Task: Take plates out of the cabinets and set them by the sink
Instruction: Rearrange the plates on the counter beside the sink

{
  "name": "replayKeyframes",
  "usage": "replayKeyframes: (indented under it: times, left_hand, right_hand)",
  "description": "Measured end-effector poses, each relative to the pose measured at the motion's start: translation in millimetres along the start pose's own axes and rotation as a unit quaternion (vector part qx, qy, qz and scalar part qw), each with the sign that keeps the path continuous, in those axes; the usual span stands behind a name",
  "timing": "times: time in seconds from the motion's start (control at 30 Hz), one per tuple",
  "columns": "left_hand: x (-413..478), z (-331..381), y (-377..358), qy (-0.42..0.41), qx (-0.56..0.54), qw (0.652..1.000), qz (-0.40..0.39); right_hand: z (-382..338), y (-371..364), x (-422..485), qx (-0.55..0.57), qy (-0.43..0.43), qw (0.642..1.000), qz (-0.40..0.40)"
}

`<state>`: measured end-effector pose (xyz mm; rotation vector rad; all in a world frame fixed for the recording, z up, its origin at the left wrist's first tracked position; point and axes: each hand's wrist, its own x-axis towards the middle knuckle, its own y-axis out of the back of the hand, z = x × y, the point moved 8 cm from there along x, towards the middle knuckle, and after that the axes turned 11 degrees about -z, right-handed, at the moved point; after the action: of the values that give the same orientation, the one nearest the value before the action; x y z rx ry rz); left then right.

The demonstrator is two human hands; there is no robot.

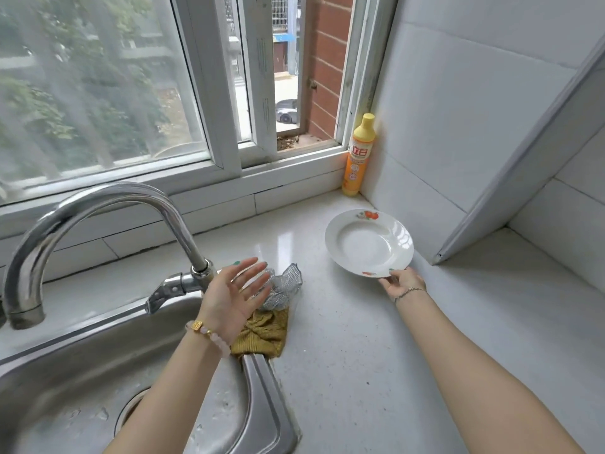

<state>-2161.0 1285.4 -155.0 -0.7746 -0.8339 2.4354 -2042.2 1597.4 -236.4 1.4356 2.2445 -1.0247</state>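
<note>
A white plate (pixel 369 244) with small red flower prints on its rim lies on the pale countertop (pixel 353 339), right of the steel sink (pixel 108 381). My right hand (pixel 403 284) pinches the plate's near rim, thumb on top. My left hand (pixel 231 294) hovers with fingers spread and straight above the sink's right edge, holding nothing. No cabinet interior shows in this view.
A curved tap (pixel 98 221) rises at the sink's back. A silver mesh scourer (pixel 284 286) and a mustard cloth (pixel 263 334) lie at the sink's corner. A yellow detergent bottle (pixel 357 157) stands in the window corner. A white panel edge (pixel 510 165) slants down at right.
</note>
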Motion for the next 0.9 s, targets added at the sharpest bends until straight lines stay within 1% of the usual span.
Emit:
replayKeyframes:
  times: [0.27, 0.47, 0.8, 0.9]
  left_hand:
    - [21.6, -1.2, -4.4, 0.003, -0.013, 1.0, -0.01]
    - [29.5, -4.2, -4.5, 0.0, -0.02, 1.0, -0.012]
    - [33.2, -12.2, -6.6, 0.005, -0.011, 1.0, -0.025]
    - [31.1, -12.6, -8.9, 0.007, -0.011, 1.0, -0.027]
  right_hand:
    - [5.1, 3.7, 22.6, 0.021, -0.008, 1.0, 0.009]
    - [10.9, 11.2, 37.5, 0.062, -0.011, 0.998, 0.022]
    - [17.4, 13.6, 42.0, 0.069, -0.029, 0.997, 0.006]
    - [20.0, 11.3, 27.7, 0.075, -0.043, 0.996, -0.022]
